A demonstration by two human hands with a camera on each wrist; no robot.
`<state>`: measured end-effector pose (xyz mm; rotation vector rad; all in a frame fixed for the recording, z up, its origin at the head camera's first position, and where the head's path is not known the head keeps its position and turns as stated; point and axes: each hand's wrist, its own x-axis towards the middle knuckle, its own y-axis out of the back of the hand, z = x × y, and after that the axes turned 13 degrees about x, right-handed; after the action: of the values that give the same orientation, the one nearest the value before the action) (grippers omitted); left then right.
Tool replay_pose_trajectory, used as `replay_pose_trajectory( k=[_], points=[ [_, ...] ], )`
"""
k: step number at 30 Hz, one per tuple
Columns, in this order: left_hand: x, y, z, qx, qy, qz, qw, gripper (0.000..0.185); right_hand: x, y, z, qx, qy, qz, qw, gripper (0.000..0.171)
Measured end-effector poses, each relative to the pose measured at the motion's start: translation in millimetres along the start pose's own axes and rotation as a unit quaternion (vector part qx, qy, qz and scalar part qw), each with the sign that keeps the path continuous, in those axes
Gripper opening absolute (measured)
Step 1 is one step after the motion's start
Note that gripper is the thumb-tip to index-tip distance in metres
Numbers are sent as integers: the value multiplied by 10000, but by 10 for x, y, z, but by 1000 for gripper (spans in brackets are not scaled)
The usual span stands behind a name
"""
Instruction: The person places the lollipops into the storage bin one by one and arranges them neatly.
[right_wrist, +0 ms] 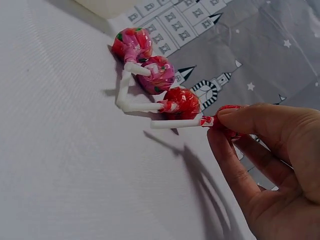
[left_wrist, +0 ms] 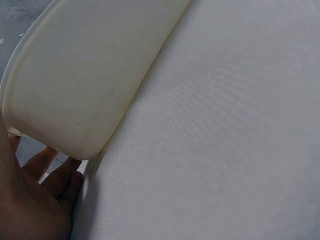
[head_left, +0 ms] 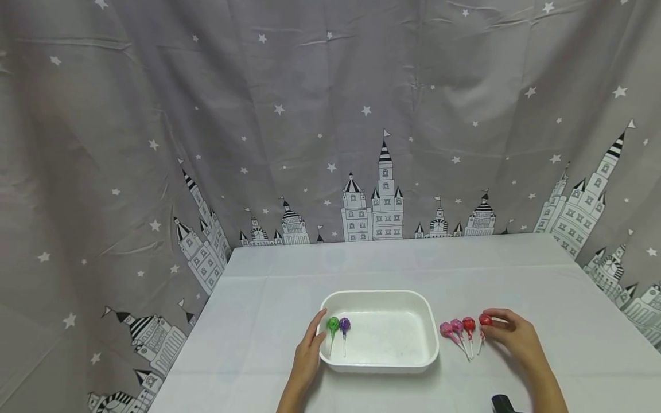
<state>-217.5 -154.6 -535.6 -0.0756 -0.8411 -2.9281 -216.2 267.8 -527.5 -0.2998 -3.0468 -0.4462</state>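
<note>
My right hand (head_left: 513,338) pinches a red lollipop (head_left: 485,319) by its wrapped head, between thumb and fingers. In the right wrist view, its white stick points left, away from the hand. Beside it lie another red lollipop (head_left: 469,324) and two pink ones (head_left: 451,330), their sticks converging toward the front. My left hand (head_left: 308,357) rests against the left side of a white tray (head_left: 382,366), fingers spread along its edge. Inside the tray, at its left end, are a green lollipop (head_left: 333,324) and a purple lollipop (head_left: 344,325). The left wrist view shows fingers touching the tray's outer wall (left_wrist: 75,90).
A white cloth covers the table (head_left: 289,264). Behind it hangs a grey curtain (head_left: 310,115) printed with castles and stars. A black object (head_left: 501,403) shows at the bottom edge, left of my right forearm.
</note>
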Motion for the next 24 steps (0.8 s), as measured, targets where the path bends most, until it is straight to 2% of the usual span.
replay_pose_trajectory(
  k=[4,8,13,19,22,24],
  points=[
    [3,-5,-7,-20,-29,-33,10000,43,-2,29,-43,57,275,89,9996,41],
    [14,-5,-23,-34,-34,-21,10000,43,10,34,-183,-37,567,122,9983,39],
    [18,-6,-28,-42,-26,-6,10000,43,64,8,-378,112,669,71,9977,38],
    [11,-6,-20,-69,-58,-5,10000,43,224,-99,-432,310,875,3,9957,35],
    [9,-7,-22,-86,-57,-7,9999,43,245,-187,-583,488,951,-192,9941,36],
    [8,-7,-22,-88,-48,-3,9999,43,252,-269,-669,464,1086,-150,9929,35]
  ],
)
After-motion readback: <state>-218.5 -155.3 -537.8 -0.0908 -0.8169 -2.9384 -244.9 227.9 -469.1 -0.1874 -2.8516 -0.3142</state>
